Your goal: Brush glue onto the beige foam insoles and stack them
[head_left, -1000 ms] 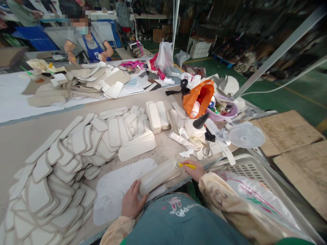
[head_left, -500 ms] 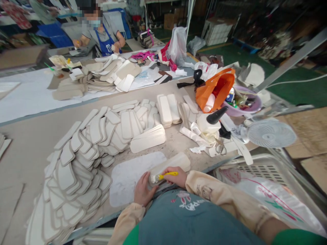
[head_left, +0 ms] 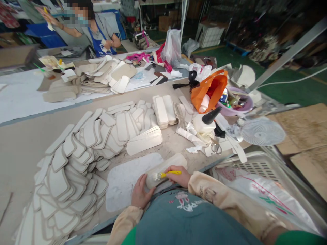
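Note:
My right hand (head_left: 178,176) grips the yellow handle of a small brush (head_left: 168,174). The brush's whitish bristles rest on a long, pale piece with rounded ends (head_left: 176,161) near the table's front edge. At the left end of that piece lies my left hand (head_left: 141,192), thumb and fingers apart against its edge, holding nothing. Beside and partly behind the piece is a white rounded sheet (head_left: 119,177) flat on the table. A fanned stack of similar pale strips (head_left: 144,140) lies just beyond.
Heaped rounded pieces (head_left: 61,180) cover the left. To the right are a white container with a black nozzle (head_left: 204,123), scissors (head_left: 216,148), an orange bag (head_left: 201,93), a purple basin (head_left: 237,109), a fan (head_left: 263,132) and a crate (head_left: 276,165). A co-worker (head_left: 99,37) stands opposite.
The brush has moved a little to the right along the pale piece, in my right hand. My left hand stays at the piece's end. The co-worker has raised an arm, and my view has shifted slightly.

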`<state>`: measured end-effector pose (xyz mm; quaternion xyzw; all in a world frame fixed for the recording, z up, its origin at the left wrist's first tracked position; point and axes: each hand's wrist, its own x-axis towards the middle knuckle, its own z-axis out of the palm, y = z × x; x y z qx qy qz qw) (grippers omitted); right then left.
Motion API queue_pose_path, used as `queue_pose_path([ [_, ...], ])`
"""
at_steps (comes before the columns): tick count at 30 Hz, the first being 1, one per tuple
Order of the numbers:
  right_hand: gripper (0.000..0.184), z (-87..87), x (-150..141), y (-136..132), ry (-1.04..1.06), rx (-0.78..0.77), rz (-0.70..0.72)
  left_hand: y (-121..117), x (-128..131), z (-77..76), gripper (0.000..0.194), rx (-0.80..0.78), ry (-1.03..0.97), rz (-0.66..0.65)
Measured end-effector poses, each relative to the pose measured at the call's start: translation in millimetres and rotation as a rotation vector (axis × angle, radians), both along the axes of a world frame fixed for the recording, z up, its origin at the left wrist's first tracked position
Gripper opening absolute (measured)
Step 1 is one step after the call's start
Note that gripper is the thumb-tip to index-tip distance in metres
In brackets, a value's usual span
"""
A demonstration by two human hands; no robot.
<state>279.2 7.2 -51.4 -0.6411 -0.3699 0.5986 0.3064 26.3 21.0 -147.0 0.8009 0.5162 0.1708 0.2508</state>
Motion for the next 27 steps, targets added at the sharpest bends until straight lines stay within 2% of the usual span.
queue_pose_path([
  [4, 0.019, -9.9, -21, 2, 0.117, 0.016, 0.149, 2, 0, 1.6, 0.064, -0.004, 0.013, -0.002],
  [8, 0.019, -22.1, -23, 5, 0.056, 0.003, 0.126, 2, 0, 5.0, 0.064, -0.006, 0.039, -0.014],
  [12, 0.017, -20.8, 2, 3, -0.01, -0.03, 0.02, 2, -1, 4.6, 0.062, 0.011, 0.047, -0.021],
  [21, 0.015, -18.6, 97, -8, -0.135, -0.089, -0.299, 2, -1, 0.2, 0.061, 0.001, 0.073, 0.015],
  [24, 0.014, -12.3, 102, -9, -0.096, -0.064, -0.346, 3, -1, 0.3, 0.062, -0.007, 0.094, 0.005],
  [27, 0.012, -7.5, 79, -6, 0.0, -0.044, -0.286, 3, -1, 0.4, 0.063, -0.012, 0.111, 0.002],
])
